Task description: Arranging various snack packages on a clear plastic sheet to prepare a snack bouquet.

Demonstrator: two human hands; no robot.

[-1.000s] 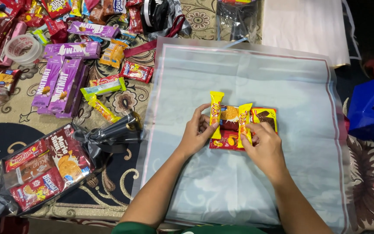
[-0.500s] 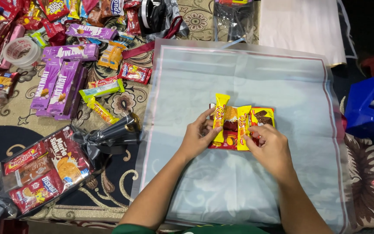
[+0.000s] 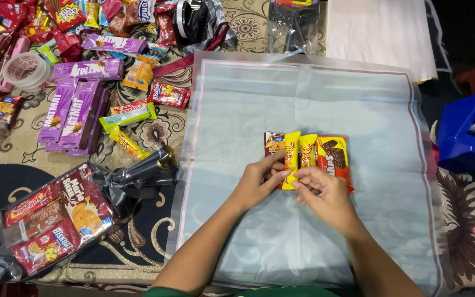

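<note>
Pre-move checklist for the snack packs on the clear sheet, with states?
1. Left hand on the yellow snack bars: ok, fingers touch the left bar.
2. Right hand at the bars' lower ends: ok.
3. Bars lie side by side over the red packs: ok.
4. Stack sits on the clear plastic sheet, away from its edges: ok.
5. Sheet flat: not ok, wrinkled.
6. Firmness of grip: cannot tell.

Bare forearms and ringless hands [image 3: 292, 190] emerge from a dark green garment at the frame's bottom edge.
</note>
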